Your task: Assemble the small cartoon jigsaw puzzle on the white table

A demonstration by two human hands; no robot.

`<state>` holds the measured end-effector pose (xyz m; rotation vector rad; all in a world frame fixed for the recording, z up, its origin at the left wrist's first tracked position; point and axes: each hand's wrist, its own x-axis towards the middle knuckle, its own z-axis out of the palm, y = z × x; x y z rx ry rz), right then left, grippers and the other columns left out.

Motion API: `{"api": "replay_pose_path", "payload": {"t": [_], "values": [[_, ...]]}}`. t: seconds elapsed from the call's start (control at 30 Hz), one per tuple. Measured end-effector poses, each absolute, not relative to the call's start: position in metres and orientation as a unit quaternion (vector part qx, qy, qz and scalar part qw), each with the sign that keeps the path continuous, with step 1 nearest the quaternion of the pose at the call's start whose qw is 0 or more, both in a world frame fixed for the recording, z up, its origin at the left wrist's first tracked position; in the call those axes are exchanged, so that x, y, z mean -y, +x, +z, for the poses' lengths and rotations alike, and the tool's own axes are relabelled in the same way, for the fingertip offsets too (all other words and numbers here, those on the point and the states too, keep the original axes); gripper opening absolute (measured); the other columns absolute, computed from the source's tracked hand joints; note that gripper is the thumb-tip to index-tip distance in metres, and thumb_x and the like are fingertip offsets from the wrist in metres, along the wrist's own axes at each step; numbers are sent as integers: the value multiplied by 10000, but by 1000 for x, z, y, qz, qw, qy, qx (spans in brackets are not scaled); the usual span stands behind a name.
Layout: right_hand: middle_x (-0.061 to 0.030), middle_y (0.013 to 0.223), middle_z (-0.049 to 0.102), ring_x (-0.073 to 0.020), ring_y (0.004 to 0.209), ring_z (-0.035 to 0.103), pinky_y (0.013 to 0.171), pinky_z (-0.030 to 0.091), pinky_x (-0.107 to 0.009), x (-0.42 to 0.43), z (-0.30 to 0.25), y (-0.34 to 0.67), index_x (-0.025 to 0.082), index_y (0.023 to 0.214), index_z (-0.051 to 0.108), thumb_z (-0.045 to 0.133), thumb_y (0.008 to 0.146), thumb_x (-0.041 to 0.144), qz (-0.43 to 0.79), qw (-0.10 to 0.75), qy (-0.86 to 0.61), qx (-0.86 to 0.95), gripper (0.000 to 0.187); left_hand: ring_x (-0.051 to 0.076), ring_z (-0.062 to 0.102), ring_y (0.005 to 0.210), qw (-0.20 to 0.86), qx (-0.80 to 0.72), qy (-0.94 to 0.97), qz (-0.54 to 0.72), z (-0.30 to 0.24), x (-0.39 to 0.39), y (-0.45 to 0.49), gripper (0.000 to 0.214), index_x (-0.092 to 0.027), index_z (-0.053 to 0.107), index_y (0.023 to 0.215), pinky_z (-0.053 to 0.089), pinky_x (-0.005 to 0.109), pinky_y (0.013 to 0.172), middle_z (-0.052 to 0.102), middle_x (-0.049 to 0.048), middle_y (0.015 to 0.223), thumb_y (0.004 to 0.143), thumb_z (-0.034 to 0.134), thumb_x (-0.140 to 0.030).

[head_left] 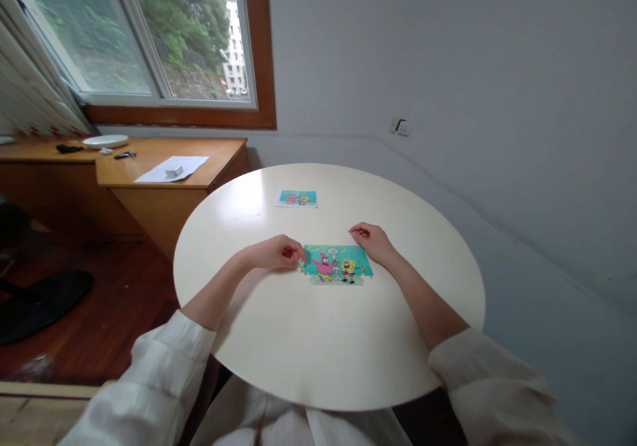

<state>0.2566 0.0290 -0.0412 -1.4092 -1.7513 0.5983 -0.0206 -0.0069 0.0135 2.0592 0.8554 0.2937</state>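
A cartoon jigsaw puzzle (343,265) lies flat on the round white table (318,346), showing a pink starfish, a pale figure and a yellow square character on teal. Its lower left and lower right corners are stepped inward. At its left edge, my left hand (279,252) pinches a small pale puzzle piece (300,267) close to the lower left corner. My right hand (371,239) rests on the table by the upper right corner, fingers curled together. Whatever may be between those fingertips is too small to make out.
Farther back on the table lies a reference picture (297,198) with the same cartoon scene. A wooden desk (223,157) at the left carries a white plate (105,141), paper (192,164) and a small box (174,172). Behind the table is a wall (338,87).
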Motion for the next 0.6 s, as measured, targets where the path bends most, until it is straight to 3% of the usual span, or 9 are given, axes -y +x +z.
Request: {"api": "replay_pose_path", "payload": {"t": [0.6], "values": [[-21, 652, 586, -126, 608, 512, 594, 407, -253, -28, -39, 256, 150, 750, 612, 489, 681, 273, 229, 390, -558, 696, 187, 70, 399, 496, 399, -357, 842, 74, 5, 13, -6, 168, -124, 626, 728, 305, 188, 465, 507, -17, 558, 648, 571, -261]]}}
